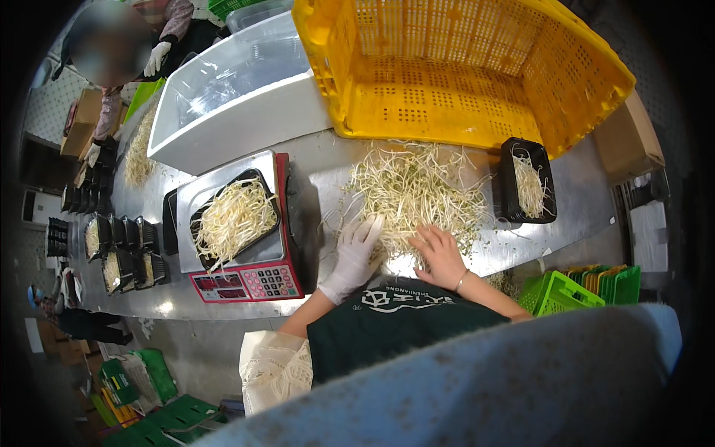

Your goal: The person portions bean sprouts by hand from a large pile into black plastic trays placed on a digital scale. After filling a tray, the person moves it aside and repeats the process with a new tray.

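Note:
My left hand (356,253), in a white glove, reaches into the near left edge of a loose heap of bean sprouts (410,182), fingers extended, their tips partly among the strands. My right hand (439,259), bare with a thin bracelet, rests on the heap's near side with its fingers apart. A red-based digital scale (190,216) to the left bears a black tray heaped with sprouts (232,216). Right of the heap stands another black tray (530,182), partly filled with sprouts.
A yellow crate (454,97) and white foam box (223,112) line the back of the metal table (320,305). Packed trays (119,272) sit left. A gloved co-worker (158,56) is at upper left, another person (86,320) farther off. Green baskets (558,298) stand below right.

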`<state>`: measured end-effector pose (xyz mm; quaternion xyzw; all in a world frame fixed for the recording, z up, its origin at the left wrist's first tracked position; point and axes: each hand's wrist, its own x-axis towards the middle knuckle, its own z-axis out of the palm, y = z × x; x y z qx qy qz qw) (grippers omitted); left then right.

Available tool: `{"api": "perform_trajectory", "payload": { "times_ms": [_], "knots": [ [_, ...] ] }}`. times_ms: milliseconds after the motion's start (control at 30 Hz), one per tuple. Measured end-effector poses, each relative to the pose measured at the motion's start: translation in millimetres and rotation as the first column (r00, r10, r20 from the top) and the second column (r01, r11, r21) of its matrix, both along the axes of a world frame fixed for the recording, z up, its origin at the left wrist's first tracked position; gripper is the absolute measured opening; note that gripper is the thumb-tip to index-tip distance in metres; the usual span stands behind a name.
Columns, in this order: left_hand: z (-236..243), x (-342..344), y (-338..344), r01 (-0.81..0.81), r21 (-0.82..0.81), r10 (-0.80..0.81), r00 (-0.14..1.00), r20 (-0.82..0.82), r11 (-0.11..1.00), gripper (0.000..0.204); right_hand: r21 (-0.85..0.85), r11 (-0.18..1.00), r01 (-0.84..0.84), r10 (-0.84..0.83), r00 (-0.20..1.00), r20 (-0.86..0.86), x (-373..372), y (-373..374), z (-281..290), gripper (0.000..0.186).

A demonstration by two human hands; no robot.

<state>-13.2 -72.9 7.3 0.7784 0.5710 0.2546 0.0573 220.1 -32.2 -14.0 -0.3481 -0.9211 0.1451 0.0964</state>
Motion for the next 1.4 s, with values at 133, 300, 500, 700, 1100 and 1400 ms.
{"api": "perform_trajectory", "payload": {
  "times_ms": [133,300,500,700,1100,1400],
  "knots": [
    [9.0,14.8,39.7,-0.116,-0.184,0.123,0.992,0.025,0.976,0.053,-0.091,0.978,0.189,-0.201,0.968,-0.151,-8.4,60.3,1.1,0.059],
    [16.8,-3.2,40.3,0.073,-0.503,0.457,0.322,0.829,0.861,0.028,-0.826,0.560,0.059,-0.584,0.735,-0.343,-4.2,77.6,61.5,0.052],
    [-21.7,-56.8,10.9,0.288,-0.545,0.552,0.065,0.832,0.788,0.022,-0.835,0.526,0.159,-0.644,0.716,-0.269,4.1,66.1,26.2,0.055],
    [-30.0,-70.4,-18.8,-0.036,-0.511,0.498,0.295,0.815,0.859,0.034,-0.228,0.841,0.491,-0.541,0.771,-0.335,58.2,29.1,13.7,0.057],
    [-8.1,3.2,14.3,-0.414,-0.198,0.439,0.893,0.101,0.888,0.063,0.117,0.870,0.478,-0.456,0.872,-0.175,-58.7,11.8,17.1,0.072],
    [-36.7,-37.7,13.7,-0.231,-0.165,0.284,0.803,0.523,0.959,0.068,-0.369,0.746,0.554,-0.632,0.764,-0.130,32.4,64.3,-12.1,0.059]
  ]
}}
